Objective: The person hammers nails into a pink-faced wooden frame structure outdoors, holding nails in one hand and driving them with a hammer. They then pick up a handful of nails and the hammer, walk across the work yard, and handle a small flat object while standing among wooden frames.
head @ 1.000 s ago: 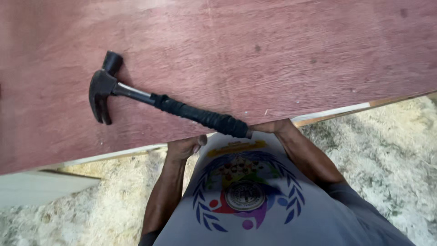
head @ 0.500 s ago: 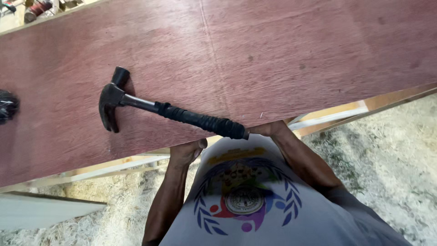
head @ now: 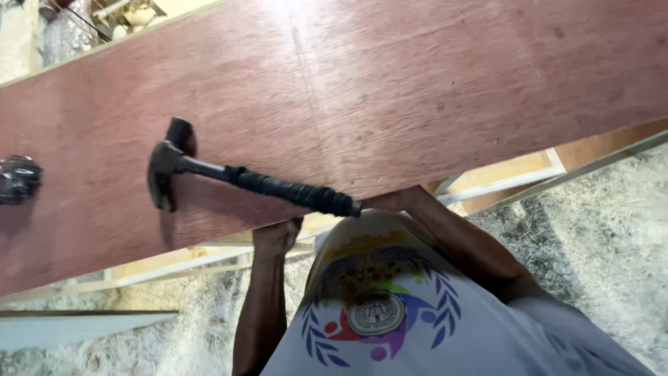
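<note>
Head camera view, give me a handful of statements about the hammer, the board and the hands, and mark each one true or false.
1. A black claw hammer with a ribbed black grip lies flat on the reddish-brown plywood board. True.
2. The hammer's head points toward the right side of the picture. False: the head is at the left, and the grip's end points right, toward the person.
3. The left hand is at the board's near edge, away from the hammer. True.
4. The right hand grips the hammer by its steel head. False: it is at the board's edge beside the end of the grip.
5. The person wears a plain black shirt. False: the shirt is white with a colourful round emblem.
</note>
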Demonstrator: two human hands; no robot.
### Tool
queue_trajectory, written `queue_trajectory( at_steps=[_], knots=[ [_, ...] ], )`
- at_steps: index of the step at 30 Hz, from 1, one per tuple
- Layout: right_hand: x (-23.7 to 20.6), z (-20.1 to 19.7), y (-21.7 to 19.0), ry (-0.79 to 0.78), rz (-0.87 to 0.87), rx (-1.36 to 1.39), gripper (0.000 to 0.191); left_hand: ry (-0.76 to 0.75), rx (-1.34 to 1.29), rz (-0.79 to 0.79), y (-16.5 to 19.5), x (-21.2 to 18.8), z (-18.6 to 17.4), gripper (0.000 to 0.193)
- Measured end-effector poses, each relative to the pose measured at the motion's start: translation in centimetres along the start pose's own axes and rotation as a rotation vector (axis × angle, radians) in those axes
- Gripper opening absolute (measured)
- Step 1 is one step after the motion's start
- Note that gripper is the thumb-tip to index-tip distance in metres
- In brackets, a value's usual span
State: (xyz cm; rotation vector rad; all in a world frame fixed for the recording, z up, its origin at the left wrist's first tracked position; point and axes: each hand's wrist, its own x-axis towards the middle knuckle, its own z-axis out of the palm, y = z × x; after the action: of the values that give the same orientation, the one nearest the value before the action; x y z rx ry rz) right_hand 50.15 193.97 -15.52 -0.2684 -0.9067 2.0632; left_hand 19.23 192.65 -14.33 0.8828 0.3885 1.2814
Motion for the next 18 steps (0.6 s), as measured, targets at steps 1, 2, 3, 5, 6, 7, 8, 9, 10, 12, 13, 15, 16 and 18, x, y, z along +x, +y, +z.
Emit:
queue_trajectory(
  at_steps=[1,2,3,5,6,7,8,9,10,12,13,15,16,18],
  knots=[
    [0.7,0.1,-0.4,0.013,-0.003,0.007,0.054,0.040,-0.038,-0.002,-0.1,0.4,-0.5,0.052],
    [1.2,0.3,-0.7,0.022,-0.001,0.003,0.051,0.090,-0.075,-0.004,-0.2,0.4,-0.8,0.056],
    [1.7,0.4,-1.1,0.032,0.005,-0.003,0.049,0.039,-0.046,0.014,-0.4,0.5,-1.2,0.049],
    [2.5,0.6,-1.8,0.044,0.018,-0.027,0.043,-0.081,0.021,0.057,-0.5,0.6,-1.3,0.035],
    [2.7,0.9,-2.3,0.054,0.028,-0.051,0.041,-0.087,0.021,0.053,-0.5,0.6,-1.1,0.034],
    [2.9,1.3,-2.9,0.073,0.033,-0.107,0.038,-0.088,0.015,0.042,-0.4,1.0,-0.7,0.033],
    [3.1,2.0,-3.6,0.098,0.034,-0.188,0.035,-0.077,0.012,0.026,-0.1,1.3,-0.1,0.032],
    [3.1,3.2,-4.6,0.114,0.045,-0.324,0.033,-0.063,0.014,0.012,0.4,1.7,0.7,0.031],
    [3.1,4.5,-5.8,0.126,0.060,-0.484,0.031,-0.053,0.014,0.004,0.9,2.7,1.4,0.030],
    [2.3,9.0,-8.7,-0.064,0.138,-1.028,0.027,-0.019,0.078,0.011,2.2,4.1,3.0,0.027],
    [1.7,11.8,-10.1,-0.213,0.127,-1.229,0.025,0.013,0.139,0.023,2.6,4.7,3.8,0.025],
    [0.3,17.9,-13.2,-0.376,-0.085,-1.462,0.022,0.004,0.231,0.030,3.4,5.2,4.5,0.023],
    [-0.7,21.0,-14.7,-0.273,-0.270,-1.549,0.027,-0.041,0.257,0.022,3.6,5.1,4.7,0.023],
    [0.8,24.5,-16.5,-0.120,-0.467,-1.564,0.023,-0.059,0.332,-0.063,3.6,4.2,4.7,0.025]
  ],
)
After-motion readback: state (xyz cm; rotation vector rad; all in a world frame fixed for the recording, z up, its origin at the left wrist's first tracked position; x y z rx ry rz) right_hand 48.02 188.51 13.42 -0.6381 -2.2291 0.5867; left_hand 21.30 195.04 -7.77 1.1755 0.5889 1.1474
